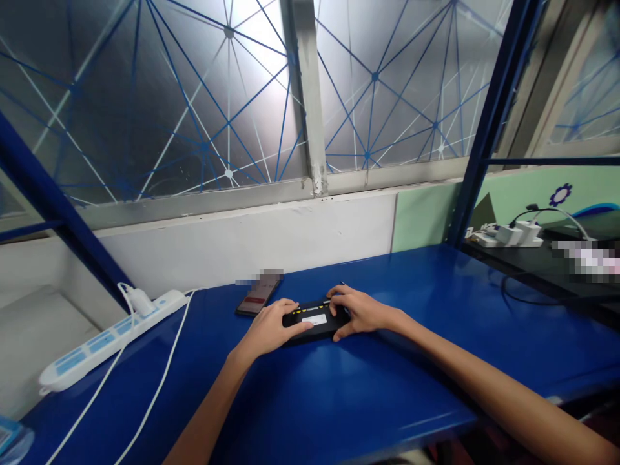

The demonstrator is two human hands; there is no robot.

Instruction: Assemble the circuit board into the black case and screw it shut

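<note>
Power strip [104, 345] along left edge of tabletop [387, 371], phone [256, 296] near back edge, flat device [314, 320] before phone and rightward, between left hand [274, 326] and right hand [361, 311]

Uneven indoor light. Strong glare upper right on the grey frosted window pane with blue and white lines [179, 97]; its left side is dim. Glossy blue flat surface [310, 394] shows soft reflections. Wide-angle stretch, smeared corners. Black flat rectangular box [320, 330]: label unreadable. Pixelation patches near centre and far right.
</note>
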